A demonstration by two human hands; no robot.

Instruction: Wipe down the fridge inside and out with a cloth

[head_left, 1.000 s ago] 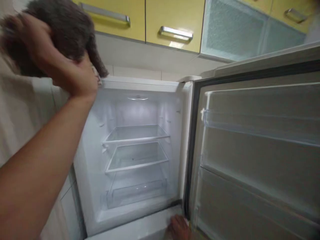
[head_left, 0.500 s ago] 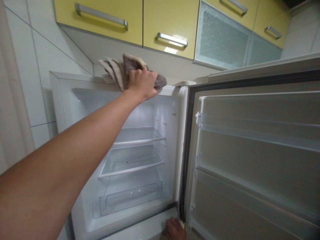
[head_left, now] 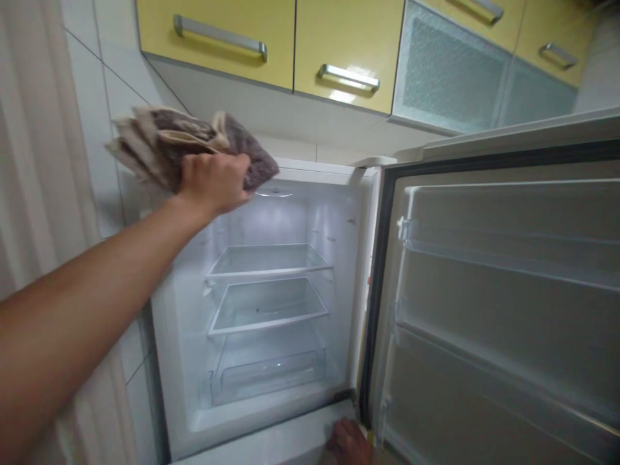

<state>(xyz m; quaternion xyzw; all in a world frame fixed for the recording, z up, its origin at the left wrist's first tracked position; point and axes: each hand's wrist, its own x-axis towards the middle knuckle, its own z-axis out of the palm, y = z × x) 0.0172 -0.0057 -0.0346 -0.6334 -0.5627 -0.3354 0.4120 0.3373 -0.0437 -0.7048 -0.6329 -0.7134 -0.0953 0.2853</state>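
Cloth, folded and grey-brown, is gripped in the upper left of the frame by the closed left hand, against the top front edge of the open fridge. The right hand is seen at bottom centre by the door; its grip cannot be told. Yellow cabinets are mounted above.

- Yellow wall cabinets run along the top, each with a metal bar handle.
- Frosted glass doors follow just to their right.
- A white tiled wall with grey joints stands below them at the left.
- A pale curtain hangs in vertical folds at the left edge.
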